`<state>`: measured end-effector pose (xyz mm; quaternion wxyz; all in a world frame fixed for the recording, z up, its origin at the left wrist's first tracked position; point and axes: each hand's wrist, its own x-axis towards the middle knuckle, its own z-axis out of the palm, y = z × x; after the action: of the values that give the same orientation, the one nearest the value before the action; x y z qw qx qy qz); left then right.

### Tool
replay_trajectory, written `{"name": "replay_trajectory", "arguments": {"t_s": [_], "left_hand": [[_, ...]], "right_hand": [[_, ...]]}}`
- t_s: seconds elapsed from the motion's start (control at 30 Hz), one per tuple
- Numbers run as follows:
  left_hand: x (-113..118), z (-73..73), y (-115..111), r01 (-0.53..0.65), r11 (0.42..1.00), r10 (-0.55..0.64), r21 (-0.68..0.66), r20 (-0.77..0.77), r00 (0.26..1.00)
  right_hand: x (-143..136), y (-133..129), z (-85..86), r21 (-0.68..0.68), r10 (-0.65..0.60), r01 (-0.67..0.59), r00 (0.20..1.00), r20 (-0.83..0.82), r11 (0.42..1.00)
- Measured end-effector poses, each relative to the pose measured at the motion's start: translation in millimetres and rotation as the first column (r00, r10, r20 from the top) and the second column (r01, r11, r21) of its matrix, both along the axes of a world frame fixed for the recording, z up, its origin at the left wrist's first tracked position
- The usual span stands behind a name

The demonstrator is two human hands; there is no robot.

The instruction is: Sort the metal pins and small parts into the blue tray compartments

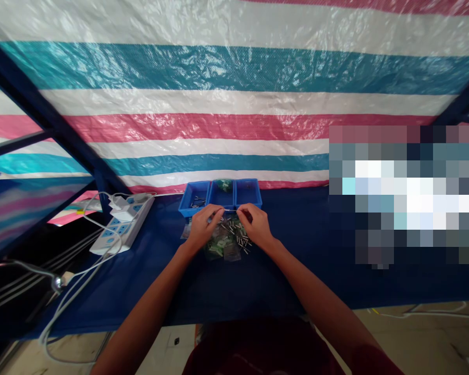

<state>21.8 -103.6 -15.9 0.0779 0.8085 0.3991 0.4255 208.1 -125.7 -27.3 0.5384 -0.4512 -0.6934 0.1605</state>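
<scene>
Between my two hands a thin, light-coloured rod-like piece (230, 210) is held level, in front of the blue trays. My left hand (205, 225) pinches its left end, and my right hand (257, 224) pinches its right end. Beneath them lies a loose pile of small metal pins (243, 240), beside clear plastic bags with greenish contents (218, 248). Of the three joined blue trays, the left one (187, 202) holds a few dark pins, the middle one (221, 199) has a green item at its back, and the right one (247, 194) stands beside it.
A white power strip (119, 229) with plugs and trailing white cables lies at the left of the blue table (234, 291). Striped sheeting (234, 125) hangs behind the trays. Dark blue frame bars stand at left and right. A pixelated area covers the right side.
</scene>
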Motion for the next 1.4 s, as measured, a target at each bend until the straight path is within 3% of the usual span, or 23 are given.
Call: {"name": "replay_trajectory", "arguments": {"t_s": [0.23,0.7,0.9,1.07,1.27,1.4], "left_hand": [[-0.2,-3.0,1.9,-0.057,0.997,0.055,0.060,0.033,0.998],[0.3,-0.6,-2.1,-0.075,0.997,0.075,0.022,0.017,0.997],[0.8,1.8,-0.7,-0.145,0.984,0.133,0.105,0.111,0.985],[-0.2,1.7,-1.9,-0.035,0.996,0.028,0.085,0.085,0.996],[1.3,-1.0,-2.6,-0.153,0.983,0.143,0.105,0.097,0.985],[1.7,-1.2,-2.3,-0.155,0.984,0.147,0.086,0.087,0.985]], "right_hand": [[0.4,-0.5,0.2,0.016,-0.017,0.017,1.000,0.007,1.000],[0.7,-2.2,2.8,0.022,-0.040,0.040,0.999,0.004,0.999],[0.9,-3.0,3.3,0.009,-0.037,0.037,0.999,0.003,0.999],[0.7,-2.2,2.6,0.005,-0.036,0.036,0.999,-0.006,0.999],[0.5,-1.9,1.6,0.034,-0.020,0.021,1.000,-0.017,0.999],[0.4,-2.4,2.7,0.018,-0.028,0.029,1.000,-0.010,0.999]]}}
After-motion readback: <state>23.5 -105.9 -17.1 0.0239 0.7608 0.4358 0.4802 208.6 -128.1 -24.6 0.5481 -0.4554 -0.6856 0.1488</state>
